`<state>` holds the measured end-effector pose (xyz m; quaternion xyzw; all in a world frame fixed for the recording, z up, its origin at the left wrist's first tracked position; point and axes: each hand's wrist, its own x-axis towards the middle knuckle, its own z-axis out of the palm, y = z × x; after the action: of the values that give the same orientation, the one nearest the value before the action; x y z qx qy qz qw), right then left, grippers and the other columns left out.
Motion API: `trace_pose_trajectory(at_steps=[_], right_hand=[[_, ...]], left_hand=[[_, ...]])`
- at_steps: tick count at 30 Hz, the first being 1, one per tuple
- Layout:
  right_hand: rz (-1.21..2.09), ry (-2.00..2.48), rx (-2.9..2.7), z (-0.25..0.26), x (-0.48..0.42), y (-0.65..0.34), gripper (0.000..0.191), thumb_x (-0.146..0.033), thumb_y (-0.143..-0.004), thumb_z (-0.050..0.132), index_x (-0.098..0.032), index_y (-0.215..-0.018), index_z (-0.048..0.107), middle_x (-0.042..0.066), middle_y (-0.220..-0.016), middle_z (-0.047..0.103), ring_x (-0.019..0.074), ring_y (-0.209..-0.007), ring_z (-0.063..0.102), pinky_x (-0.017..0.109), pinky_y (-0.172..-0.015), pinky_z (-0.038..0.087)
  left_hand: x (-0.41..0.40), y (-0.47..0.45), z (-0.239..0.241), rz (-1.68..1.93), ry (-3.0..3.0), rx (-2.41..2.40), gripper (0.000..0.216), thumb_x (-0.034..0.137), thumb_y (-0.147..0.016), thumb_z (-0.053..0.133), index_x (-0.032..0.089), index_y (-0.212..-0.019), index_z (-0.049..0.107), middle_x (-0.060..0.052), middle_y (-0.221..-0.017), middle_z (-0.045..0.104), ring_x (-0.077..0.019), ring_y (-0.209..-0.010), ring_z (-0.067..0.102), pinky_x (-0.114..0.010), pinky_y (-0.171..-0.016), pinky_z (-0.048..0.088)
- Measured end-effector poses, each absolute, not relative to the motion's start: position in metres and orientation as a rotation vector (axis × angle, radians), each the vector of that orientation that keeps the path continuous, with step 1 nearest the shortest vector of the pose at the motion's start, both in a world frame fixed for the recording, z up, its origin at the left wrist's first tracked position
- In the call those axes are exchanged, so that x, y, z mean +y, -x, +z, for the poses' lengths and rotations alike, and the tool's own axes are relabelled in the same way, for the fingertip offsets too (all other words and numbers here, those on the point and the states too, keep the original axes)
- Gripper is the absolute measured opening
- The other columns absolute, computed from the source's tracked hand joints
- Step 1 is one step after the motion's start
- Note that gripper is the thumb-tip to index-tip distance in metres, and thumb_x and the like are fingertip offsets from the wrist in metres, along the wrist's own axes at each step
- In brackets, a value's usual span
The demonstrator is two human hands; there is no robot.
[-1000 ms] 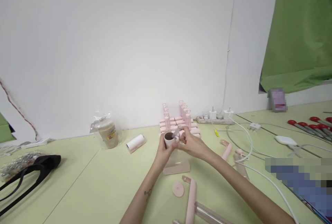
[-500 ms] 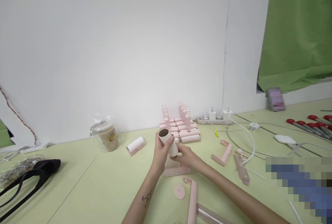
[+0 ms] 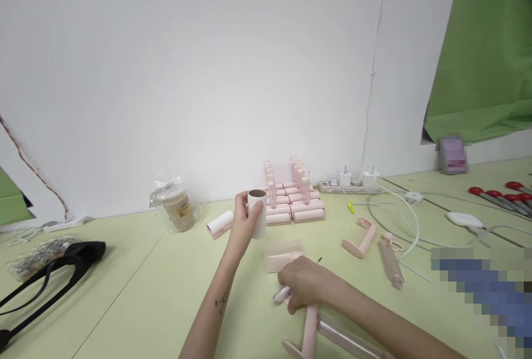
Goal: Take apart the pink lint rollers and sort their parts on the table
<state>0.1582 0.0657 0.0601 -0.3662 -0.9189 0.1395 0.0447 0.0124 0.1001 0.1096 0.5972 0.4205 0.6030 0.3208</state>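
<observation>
My left hand is closed around a white paper roll with a brown cardboard core, held upright above the table. Lower and to the right, my right hand is closed, fingers down, on a slim tool with a clear handle. Its thin dark tip sticks out beyond the knuckles. Just behind this hand lies a translucent pink cover. A pink roller frame and a clear tube lie below it.
Rows of pink lint rollers stand by the wall. Another white roll and a bagged cup are left of them. To the right lie a pink bracket, a pink handle, a power strip and white cables.
My right hand has let go of the white roll and moved down toward the table, now with the slim tool. My left hand keeps the roll, moved slightly left and more upright.
</observation>
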Motion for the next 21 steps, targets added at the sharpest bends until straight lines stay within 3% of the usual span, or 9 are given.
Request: trace_pose_trajectory(at_steps=[2, 6, 11, 18, 21], right_hand=[[0.407, 1.130, -2.807, 0.067, 0.067, -0.160, 0.008, -0.023, -0.050, 0.066, -0.020, -0.056, 0.061, -0.001, -0.051, 0.058, 0.0186, -0.053, 0.056, 0.023, -0.046, 0.029], [0.381, 1.204, -2.692, 0.089, 0.083, -0.180, 0.029, -0.033, -0.067, 0.053, -0.025, -0.094, 0.060, 0.001, -0.074, 0.065, 0.0196, -0.066, 0.058, 0.024, -0.050, 0.031], [0.408, 1.391, -2.636, 0.106, 0.094, -0.214, 0.013, -0.032, -0.062, 0.059, -0.022, -0.070, 0.060, -0.001, -0.059, 0.058, 0.0183, -0.054, 0.053, 0.023, -0.045, 0.027], [0.246, 1.581, -2.343, 0.158, 0.065, -0.262, 0.027, -0.044, -0.076, 0.046, -0.022, -0.060, 0.050, -0.001, -0.054, 0.046, 0.0142, -0.047, 0.042, 0.024, -0.042, 0.023], [0.259, 1.504, -2.244, 0.170, 0.050, -0.269, 0.026, -0.044, -0.076, 0.047, -0.024, -0.063, 0.056, -0.002, -0.052, 0.047, 0.0147, -0.047, 0.044, 0.024, -0.043, 0.026]], left_hand=[[0.101, -0.013, 0.106, 1.507, -1.631, 1.115, 0.030, 0.038, -0.075, 0.053, 0.022, -0.099, 0.044, -0.004, -0.100, 0.054, -0.0173, -0.085, 0.053, -0.027, -0.071, 0.041], [0.100, -0.012, 0.106, 1.386, -1.755, 1.222, 0.034, 0.042, -0.073, 0.056, 0.023, -0.101, 0.048, -0.003, -0.099, 0.056, -0.0148, -0.072, 0.052, -0.025, -0.062, 0.040], [0.100, -0.019, 0.097, 1.251, -2.000, 1.216, 0.038, 0.044, -0.075, 0.053, 0.025, -0.108, 0.052, -0.004, -0.106, 0.058, -0.0211, -0.091, 0.054, -0.029, -0.076, 0.041], [0.099, -0.039, 0.058, 0.625, -2.565, 1.305, 0.040, 0.041, -0.072, 0.056, 0.027, -0.110, 0.056, -0.006, -0.091, 0.058, -0.0257, -0.083, 0.055, -0.034, -0.074, 0.041], [0.097, -0.042, 0.046, 0.540, -2.577, 1.325, 0.043, 0.045, -0.073, 0.053, 0.025, -0.112, 0.054, -0.009, -0.103, 0.054, -0.0274, -0.090, 0.053, -0.035, -0.074, 0.042]])
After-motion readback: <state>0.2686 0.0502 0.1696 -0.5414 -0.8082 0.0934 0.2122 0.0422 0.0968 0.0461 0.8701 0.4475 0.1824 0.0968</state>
